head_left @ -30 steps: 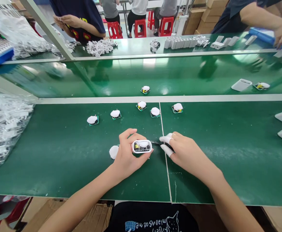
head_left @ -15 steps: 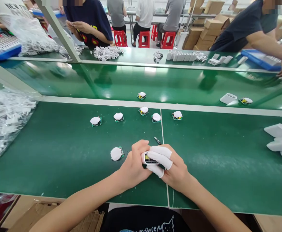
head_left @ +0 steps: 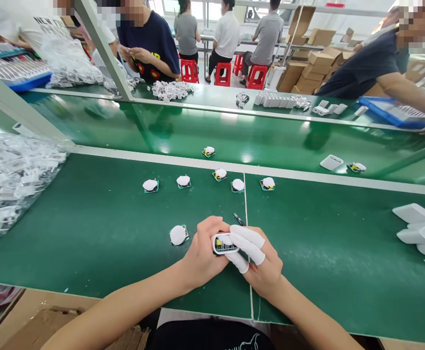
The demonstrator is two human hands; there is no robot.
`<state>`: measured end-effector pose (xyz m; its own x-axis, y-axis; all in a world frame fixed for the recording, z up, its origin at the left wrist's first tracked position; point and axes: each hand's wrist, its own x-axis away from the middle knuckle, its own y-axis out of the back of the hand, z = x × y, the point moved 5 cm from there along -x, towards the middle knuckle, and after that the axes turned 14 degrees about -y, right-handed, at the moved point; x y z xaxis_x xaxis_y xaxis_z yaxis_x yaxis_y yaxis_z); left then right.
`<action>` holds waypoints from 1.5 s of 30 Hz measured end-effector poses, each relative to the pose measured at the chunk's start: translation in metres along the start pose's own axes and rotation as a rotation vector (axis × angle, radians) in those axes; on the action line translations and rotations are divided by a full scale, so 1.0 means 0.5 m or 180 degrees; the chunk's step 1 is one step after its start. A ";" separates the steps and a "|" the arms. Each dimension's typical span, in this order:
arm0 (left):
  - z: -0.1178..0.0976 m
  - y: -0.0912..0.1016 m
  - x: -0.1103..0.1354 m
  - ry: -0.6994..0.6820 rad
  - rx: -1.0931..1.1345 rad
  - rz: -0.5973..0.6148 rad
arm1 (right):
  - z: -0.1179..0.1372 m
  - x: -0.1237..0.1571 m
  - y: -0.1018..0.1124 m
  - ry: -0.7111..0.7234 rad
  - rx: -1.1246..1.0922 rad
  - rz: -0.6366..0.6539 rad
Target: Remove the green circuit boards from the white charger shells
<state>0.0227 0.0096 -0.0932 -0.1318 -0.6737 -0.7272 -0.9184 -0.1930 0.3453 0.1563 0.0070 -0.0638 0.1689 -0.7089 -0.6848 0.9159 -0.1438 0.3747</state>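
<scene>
A white plastic housing [head_left: 215, 248] with an oval open end facing up is held between my two hands. Inside that opening shows a circuit board [head_left: 221, 243] with a yellow part. My left hand [head_left: 203, 253] wraps around the housing from the left. White finger cots cover several fingertips of my right hand [head_left: 263, 260], which closes on the housing's right end, over part of the opening. Left of my hands lies a circuit board with a round white pad [head_left: 178, 235]. Just beyond them is a thin black tool [head_left: 239, 219], partly hidden.
Several padded circuit boards [head_left: 150, 185] lie farther across the green table [head_left: 99, 218]. White housings [head_left: 416, 226] are piled at right, and a clear bag of white parts [head_left: 11, 180] rests at left. Beyond the strip, a co-worker's arm [head_left: 412, 92] reaches over a blue tray [head_left: 383, 112].
The camera view has tilted up slightly. Over the housing's opening, my right fingers have shifted a little to the right, and more of the board inside shows. Both hands keep their hold.
</scene>
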 end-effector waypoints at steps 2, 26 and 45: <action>-0.002 -0.003 -0.003 -0.0055 0.0188 -0.0078 | -0.003 -0.001 0.000 -0.0159 -0.0053 0.0044; -0.003 0.010 -0.028 -0.0244 -0.0229 0.0086 | -0.014 -0.016 -0.012 -0.0460 0.0295 0.0284; 0.014 -0.028 -0.014 0.0282 0.0370 0.0866 | -0.017 -0.024 -0.006 -0.0149 0.0298 0.0949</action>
<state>0.0339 0.0220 -0.0972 -0.3503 -0.7500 -0.5610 -0.8911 0.0825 0.4462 0.1548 0.0217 -0.0619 0.4060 -0.7601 -0.5073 0.7908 0.0139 0.6120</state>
